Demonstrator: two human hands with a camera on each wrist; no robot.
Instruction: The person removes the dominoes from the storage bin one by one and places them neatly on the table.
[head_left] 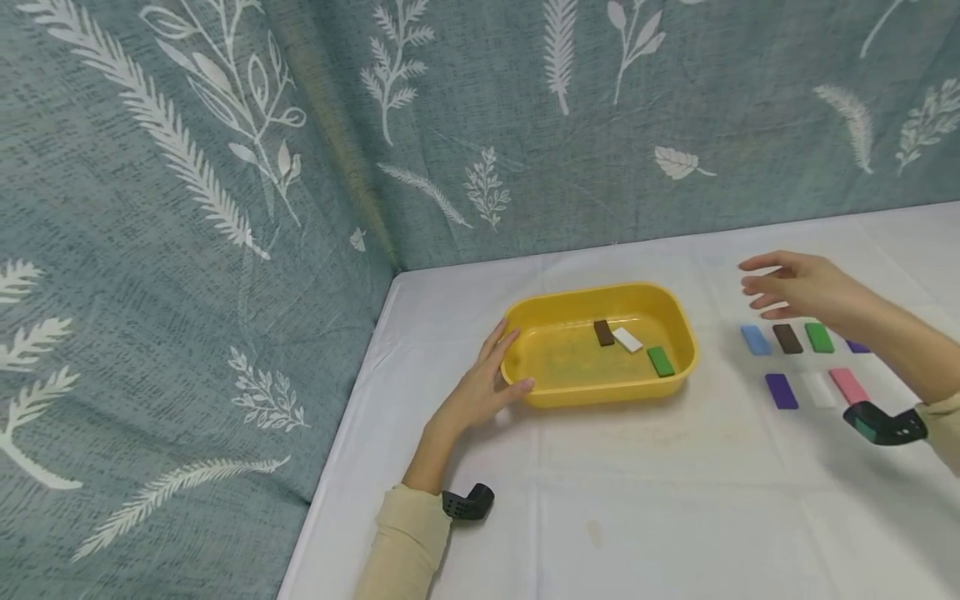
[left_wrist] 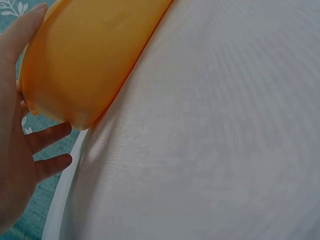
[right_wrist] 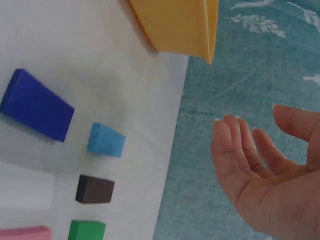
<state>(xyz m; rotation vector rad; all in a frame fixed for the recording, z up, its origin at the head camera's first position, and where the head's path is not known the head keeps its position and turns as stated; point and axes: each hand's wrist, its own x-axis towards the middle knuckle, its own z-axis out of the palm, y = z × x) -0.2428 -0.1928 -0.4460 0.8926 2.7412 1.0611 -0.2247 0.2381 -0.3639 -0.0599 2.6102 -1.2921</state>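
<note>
My left hand [head_left: 474, 393] rests at the left end of a shallow yellow plastic tub [head_left: 592, 397], thumb and spread fingers touching its rim. In the left wrist view, two nearly straight fingers [left_wrist: 54, 166] extend near the yellow tub [left_wrist: 85, 60]. Inside the tub lie three small flat blocks: brown [head_left: 603, 333], white [head_left: 627, 340] and green [head_left: 661, 362]. My right hand [head_left: 806, 287] hovers above the table's right side with loosely bent fingers, holding nothing. Nearest below it are a light blue block [head_left: 755, 340], a brown block [head_left: 787, 338] and a green block [head_left: 819, 337].
A purple block [head_left: 858, 347] is partly hidden by the right forearm. In the nearer row lie a purple block [head_left: 782, 391], a white block [head_left: 817, 390] and a pink block [head_left: 849, 386]. White cloth [head_left: 637, 500] covers the table; a leaf-patterned curtain [head_left: 600, 167] borders its back and left.
</note>
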